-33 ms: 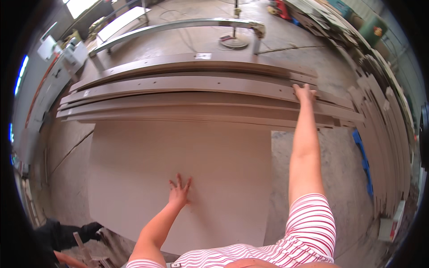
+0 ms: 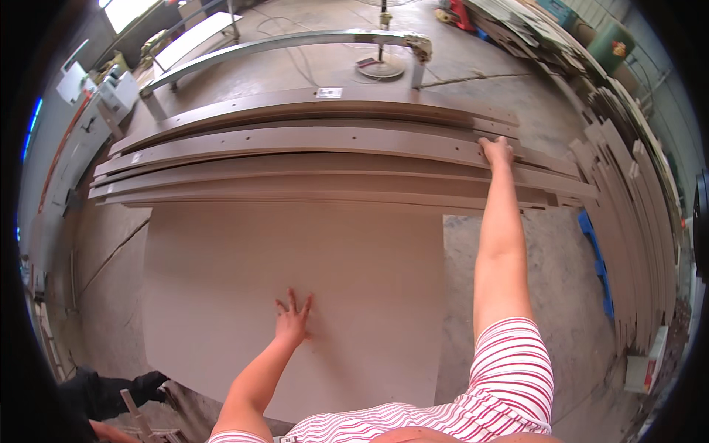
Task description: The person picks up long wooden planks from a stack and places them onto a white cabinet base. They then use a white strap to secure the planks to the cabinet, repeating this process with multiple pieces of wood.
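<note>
A large flat grey-brown panel (image 2: pixel 295 244) lies in front of me. On it rests my left hand (image 2: pixel 293 323), fingers spread and stretched out, holding nothing. Beyond the panel's far edge, long narrow boards of the same colour lie stacked side to side. My right arm reaches far out to the right part of this stack. There my right hand (image 2: pixel 498 152) is closed over the upper edge of a long board (image 2: pixel 310 139) with small holes along its face. Some of its fingers are hidden behind that edge.
Behind the stack stands a metal rail frame (image 2: pixel 295 43), with a round-based stand (image 2: pixel 380 68) past it. More long boards (image 2: pixel 628 221) are piled at the right over a blue pallet (image 2: pixel 597 258). Dark cloth (image 2: pixel 103 391) and part of another person's arm show at lower left.
The whole view has shifted slightly. My right hand's fingers look more drawn together on the board's edge; my left hand stays spread on the panel.
</note>
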Tool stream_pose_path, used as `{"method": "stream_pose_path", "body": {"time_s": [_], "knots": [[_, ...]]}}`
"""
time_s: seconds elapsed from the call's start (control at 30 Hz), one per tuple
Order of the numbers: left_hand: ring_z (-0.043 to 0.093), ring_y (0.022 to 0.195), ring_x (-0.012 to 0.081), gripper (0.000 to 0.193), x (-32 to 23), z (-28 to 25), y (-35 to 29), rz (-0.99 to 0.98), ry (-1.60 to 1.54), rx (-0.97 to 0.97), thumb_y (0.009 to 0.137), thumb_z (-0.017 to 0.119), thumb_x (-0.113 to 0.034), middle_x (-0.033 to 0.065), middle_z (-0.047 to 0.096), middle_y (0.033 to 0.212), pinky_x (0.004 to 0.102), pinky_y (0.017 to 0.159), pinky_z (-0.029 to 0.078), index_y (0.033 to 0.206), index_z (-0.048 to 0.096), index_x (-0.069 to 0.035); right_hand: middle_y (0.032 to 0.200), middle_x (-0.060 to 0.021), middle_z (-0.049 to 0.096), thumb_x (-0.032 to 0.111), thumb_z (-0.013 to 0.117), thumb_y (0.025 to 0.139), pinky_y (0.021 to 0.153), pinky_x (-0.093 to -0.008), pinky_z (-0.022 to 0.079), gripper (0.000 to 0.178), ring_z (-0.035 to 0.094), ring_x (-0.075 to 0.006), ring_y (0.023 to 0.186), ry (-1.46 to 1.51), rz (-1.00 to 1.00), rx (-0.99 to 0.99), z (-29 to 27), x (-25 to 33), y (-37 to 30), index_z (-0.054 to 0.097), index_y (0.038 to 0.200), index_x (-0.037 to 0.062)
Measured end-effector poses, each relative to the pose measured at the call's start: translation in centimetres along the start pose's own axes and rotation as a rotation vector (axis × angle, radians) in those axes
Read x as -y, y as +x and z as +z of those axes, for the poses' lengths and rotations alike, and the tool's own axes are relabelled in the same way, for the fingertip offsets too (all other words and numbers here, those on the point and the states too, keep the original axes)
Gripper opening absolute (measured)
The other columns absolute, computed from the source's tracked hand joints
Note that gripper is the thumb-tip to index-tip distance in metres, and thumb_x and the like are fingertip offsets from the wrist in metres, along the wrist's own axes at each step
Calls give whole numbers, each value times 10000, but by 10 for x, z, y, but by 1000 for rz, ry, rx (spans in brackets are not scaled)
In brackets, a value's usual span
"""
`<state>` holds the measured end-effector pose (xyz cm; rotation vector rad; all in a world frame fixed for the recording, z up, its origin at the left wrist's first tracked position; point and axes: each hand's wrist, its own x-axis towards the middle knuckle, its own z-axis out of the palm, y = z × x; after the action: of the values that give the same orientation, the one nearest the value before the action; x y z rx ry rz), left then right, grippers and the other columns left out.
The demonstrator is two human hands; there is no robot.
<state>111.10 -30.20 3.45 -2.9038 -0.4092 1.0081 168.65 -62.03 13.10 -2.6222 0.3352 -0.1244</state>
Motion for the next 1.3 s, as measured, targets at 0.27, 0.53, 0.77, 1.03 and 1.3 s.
{"method": "stream_pose_path", "body": {"time_s": [0.27,0.53,0.77,1.03,1.3], "knots": [[299,1273,600,1296,7,-2,1,-4,-24,29,540,880,-438,287,22,1535,512,922,487,1518,42,-288,1349,-236,459,721,652,647,1088,-501,275,959,395,-320,1307,-50,-588,176,-10,66,-54,490,1297,36],[289,1274,608,1286,11,-5,-3,-1,-84,28,544,895,-384,269,4,1543,546,915,477,1516,55,-314,1359,-228,460,286,789,578,1071,-374,371,914,455,-331,1263,-465,-1033,600,-32,148,-102,420,1376,36],[296,1266,616,1286,12,-3,-15,19,-138,22,550,897,-362,263,17,1545,574,885,486,1515,48,-323,1411,-237,403,125,705,562,1124,-344,309,877,342,-305,1360,-538,-897,479,6,161,-90,392,1368,-22],[252,1279,632,1177,17,-5,-22,10,-202,21,644,846,-244,213,-45,1561,616,905,456,1510,59,-364,823,-206,510,64,677,408,686,-458,447,445,511,-426,803,-189,-1117,403,-94,137,-175,453,786,-4],[577,1133,312,817,113,3,-14,-86,-2792,-151,848,444,-715,166,589,1232,514,912,485,1393,378,-110,771,-134,612,258,745,532,639,-402,485,516,615,-309,726,-102,-742,816,-209,-38,-474,551,952,30]]}}
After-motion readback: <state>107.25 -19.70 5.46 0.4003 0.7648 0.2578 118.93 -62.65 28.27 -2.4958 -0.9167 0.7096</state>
